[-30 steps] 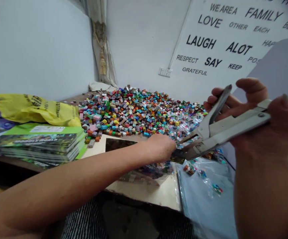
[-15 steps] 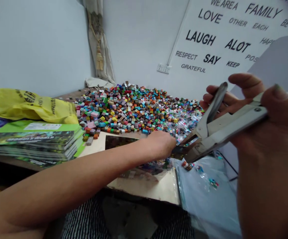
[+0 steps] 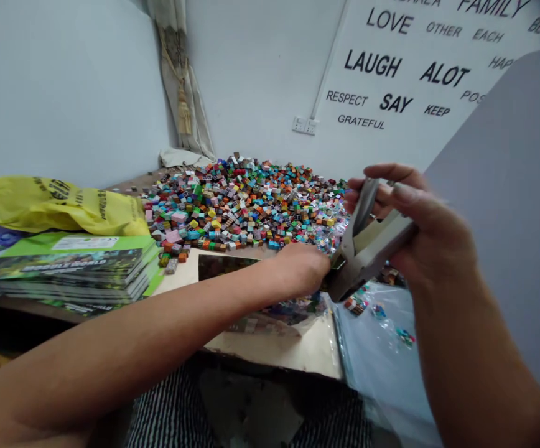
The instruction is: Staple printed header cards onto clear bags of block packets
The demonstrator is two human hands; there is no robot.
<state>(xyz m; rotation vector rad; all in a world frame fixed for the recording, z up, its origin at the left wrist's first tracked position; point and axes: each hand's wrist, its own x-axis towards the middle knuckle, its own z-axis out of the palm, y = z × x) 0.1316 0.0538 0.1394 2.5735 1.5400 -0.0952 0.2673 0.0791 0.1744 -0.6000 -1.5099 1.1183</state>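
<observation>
My right hand [image 3: 431,224] is wrapped round a grey metal plier stapler [image 3: 375,249]. Its jaws sit right beside my left hand [image 3: 305,270], over the edge of a dark printed card [image 3: 223,264]. My left hand is closed on that card, its fingertips mostly hidden behind the hand and the stapler. Below my left forearm lies a clear plastic bag [image 3: 293,320] with small coloured pieces inside, partly covered by the arm. I cannot tell how the bag and the card are joined.
A large heap of small coloured blocks [image 3: 242,205] covers the back of the table. On the left are stacked booklets [image 3: 78,267] and a yellow bag [image 3: 60,205]. Clear plastic sheeting [image 3: 382,361] with a few small pieces lies at right; a pale board [image 3: 279,354] is in front.
My right hand has moved left and slightly down with the stapler, and its fingers have closed further round the handles. The stapler's jaws are now nearer my left hand, which stays almost in place.
</observation>
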